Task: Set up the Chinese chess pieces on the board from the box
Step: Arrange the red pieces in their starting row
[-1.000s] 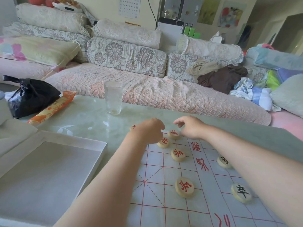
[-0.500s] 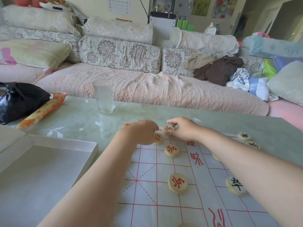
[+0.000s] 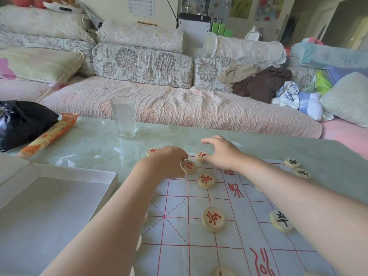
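The left hand (image 3: 169,162) is curled, its fingertips pinching a red piece (image 3: 188,167) tilted on edge at the far edge of the board (image 3: 199,246); nudged, it could roll off its crossing. Just right of that grip, the right hand (image 3: 223,154) touches another red piece (image 3: 202,156) with fingers spread, where half a second ago they were closed around it. The box (image 3: 49,214) lies well left of both.

open table (image 3: 258,148) beyond board (image 3: 199,236) — glass (image 3: 123,116) far-left, pieces (image 3: 213,219) scattered
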`<state>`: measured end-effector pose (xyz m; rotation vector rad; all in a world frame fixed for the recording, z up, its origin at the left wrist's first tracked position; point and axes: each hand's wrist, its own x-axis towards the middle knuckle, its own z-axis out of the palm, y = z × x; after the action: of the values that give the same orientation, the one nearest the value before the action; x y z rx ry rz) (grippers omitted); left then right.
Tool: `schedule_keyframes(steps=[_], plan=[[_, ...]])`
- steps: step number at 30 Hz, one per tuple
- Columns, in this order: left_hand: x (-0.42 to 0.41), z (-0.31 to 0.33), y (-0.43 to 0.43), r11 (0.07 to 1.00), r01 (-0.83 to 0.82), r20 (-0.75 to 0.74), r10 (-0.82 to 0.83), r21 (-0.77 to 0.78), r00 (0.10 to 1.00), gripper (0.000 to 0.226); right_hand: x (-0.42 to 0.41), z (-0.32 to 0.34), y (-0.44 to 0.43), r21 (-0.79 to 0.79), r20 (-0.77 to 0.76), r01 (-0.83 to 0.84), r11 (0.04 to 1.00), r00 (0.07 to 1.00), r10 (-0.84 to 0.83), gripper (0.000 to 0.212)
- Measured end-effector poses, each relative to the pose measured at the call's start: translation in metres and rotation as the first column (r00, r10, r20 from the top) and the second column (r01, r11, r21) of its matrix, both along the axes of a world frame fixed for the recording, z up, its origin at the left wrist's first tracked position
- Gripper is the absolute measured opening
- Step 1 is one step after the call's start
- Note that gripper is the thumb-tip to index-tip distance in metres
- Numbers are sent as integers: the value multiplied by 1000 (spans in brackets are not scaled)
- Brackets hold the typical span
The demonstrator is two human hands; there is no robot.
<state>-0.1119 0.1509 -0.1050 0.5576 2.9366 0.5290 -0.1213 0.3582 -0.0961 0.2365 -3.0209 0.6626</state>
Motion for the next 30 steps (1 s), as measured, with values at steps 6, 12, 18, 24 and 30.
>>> schedule_keyframes(steps=[6,12,18,24,30], plan=[[0,2,-1,1000,15,-88,-16,-12,996,48,26,13,-30,48,37,-100,994,994,99,47],[2,0,-3,1000,-9,-131,6,-18,991,44,37,17,-45,118,110,-115,986,989,103,75],[-3,-5,-5,999,-28,-123,25,-18,992,46,36,16,-46,57,144,-108,993,985,99,61],[-3,-3,-3,999,-11,-135,4,-52,991,47,31,9,-42,51,139,-94,994,987,86,55],[10,7,0,998,28,-204,-37,-51,978,52,46,20,-8,-142,64,21,990,998,-12,33]])
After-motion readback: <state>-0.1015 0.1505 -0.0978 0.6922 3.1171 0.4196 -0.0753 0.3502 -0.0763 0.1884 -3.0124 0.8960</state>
